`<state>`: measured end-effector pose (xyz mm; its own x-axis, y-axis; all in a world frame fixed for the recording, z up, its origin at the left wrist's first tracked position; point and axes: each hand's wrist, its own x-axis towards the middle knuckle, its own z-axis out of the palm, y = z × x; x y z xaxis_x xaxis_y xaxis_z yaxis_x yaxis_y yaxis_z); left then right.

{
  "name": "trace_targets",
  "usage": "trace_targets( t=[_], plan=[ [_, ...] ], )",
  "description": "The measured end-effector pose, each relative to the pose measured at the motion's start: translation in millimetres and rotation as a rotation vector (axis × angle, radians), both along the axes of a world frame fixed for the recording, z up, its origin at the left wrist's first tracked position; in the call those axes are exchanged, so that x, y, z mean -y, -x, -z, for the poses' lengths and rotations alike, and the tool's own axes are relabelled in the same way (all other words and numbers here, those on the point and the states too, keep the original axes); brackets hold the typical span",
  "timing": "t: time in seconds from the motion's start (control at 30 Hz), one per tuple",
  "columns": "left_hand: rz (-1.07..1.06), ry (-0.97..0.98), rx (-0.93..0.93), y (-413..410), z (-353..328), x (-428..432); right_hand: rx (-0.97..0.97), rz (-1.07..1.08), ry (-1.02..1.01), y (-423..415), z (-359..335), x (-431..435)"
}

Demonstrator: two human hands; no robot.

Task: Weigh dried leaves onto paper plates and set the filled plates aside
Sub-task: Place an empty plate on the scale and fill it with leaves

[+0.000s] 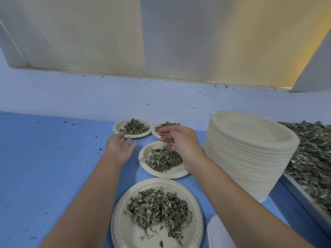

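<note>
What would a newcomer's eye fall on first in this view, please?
The tall stack of empty paper plates at the right stands out, with a heap of loose dried leaves beyond it at the far right edge. Four filled plates sit on the blue table, the nearest plate at bottom centre. The left hand and right hand reach toward the farther ones.

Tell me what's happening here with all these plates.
A person is portioning dried leaves onto paper plates. Four filled plates lie ahead: the near plate, the middle plate, the far left plate and the far right plate. The left hand, fingers spread, reaches toward the far left plate. The right hand hovers over the middle plate, fingers bent; whether it holds leaves is unclear. A stack of empty plates stands at the right beside a tray of loose leaves.
</note>
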<state>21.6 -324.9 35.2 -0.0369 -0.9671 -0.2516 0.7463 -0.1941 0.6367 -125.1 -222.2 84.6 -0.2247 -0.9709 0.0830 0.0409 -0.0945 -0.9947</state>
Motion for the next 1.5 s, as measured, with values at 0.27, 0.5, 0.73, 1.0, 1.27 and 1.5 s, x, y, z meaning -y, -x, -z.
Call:
trace_targets(
  t=[0.27, 0.5, 0.73, 1.0, 1.27, 1.5],
  plan=[
    [0.244, 0.072, 0.31, 41, -55, -85, 0.022, -0.038, 0.073, 2, -32, -60],
    [0.294, 0.189, 0.279, 77, -94, -177, -0.119, 0.061, 0.292, 51, -62, -134],
    [0.208, 0.164, 0.25, 94, -88, -246, -1.484, 0.212, 0.171, 109, -50, -152],
    [0.195, 0.101, 0.295, 97, -71, -258, -1.586, 0.281, 0.135, 113, -49, -143],
    [0.216, 0.086, 0.266, 103, -75, -258, -1.538, 0.276, 0.134, 114, -48, -139],
    [0.215, 0.08, 0.267, 110, -78, -254, -1.59, 0.312, 0.209, 112, -49, -134]
  ],
)
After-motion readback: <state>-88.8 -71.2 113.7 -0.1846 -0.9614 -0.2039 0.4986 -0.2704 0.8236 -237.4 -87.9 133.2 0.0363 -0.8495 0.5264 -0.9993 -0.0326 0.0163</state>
